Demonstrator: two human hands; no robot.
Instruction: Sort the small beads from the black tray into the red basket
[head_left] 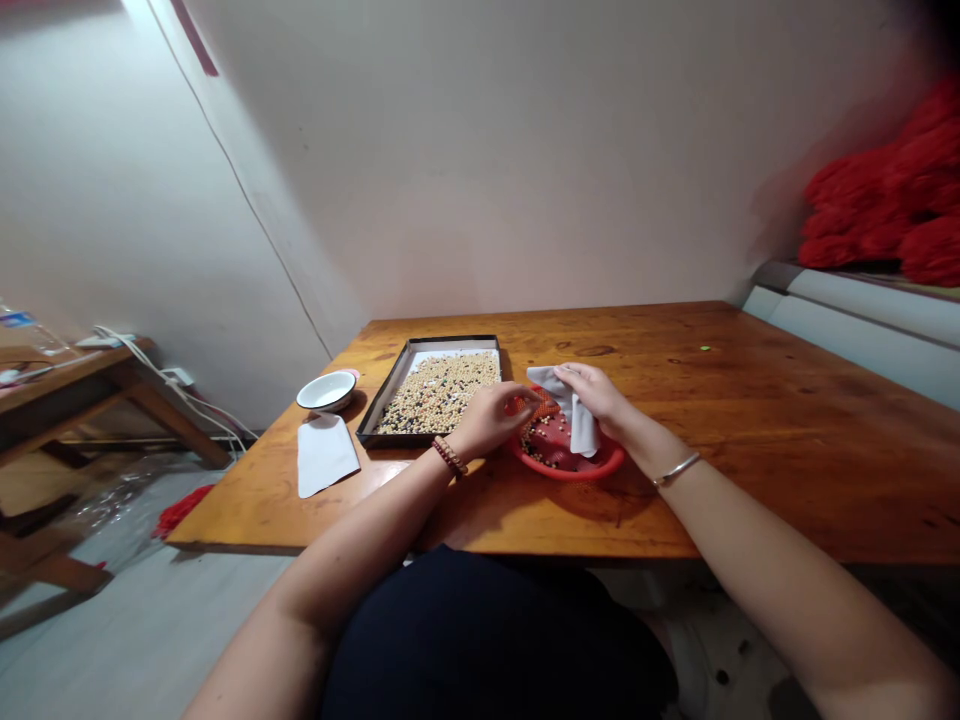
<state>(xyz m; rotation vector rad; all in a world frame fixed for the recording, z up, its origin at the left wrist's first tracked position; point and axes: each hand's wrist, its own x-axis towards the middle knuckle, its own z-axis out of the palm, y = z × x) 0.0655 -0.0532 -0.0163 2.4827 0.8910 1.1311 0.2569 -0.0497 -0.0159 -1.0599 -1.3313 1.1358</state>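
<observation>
My right hand (596, 395) is closed on a folded white cloth (583, 428), which hangs down over a red plastic basket (611, 466). Inside the basket lie several dark and pale beads or beans (541, 445); their exact kind is too small to tell. Over the basket's left rim is my left hand (495, 415), its fingers pinched together, and whatever they hold, if anything, cannot be made out. Just left of that hand sits a shallow black-edged tray (366, 438), spread with many small yellowish and dark bead-like pieces (442, 395).
A white enamel bowl (326, 390) with a dark rim stands at the table's left, with a flat white cloth or paper piece (324, 462) in front. A small green bit (705, 348) lies on the wooden table (787, 450). Red bundles (892, 200) are piled at right.
</observation>
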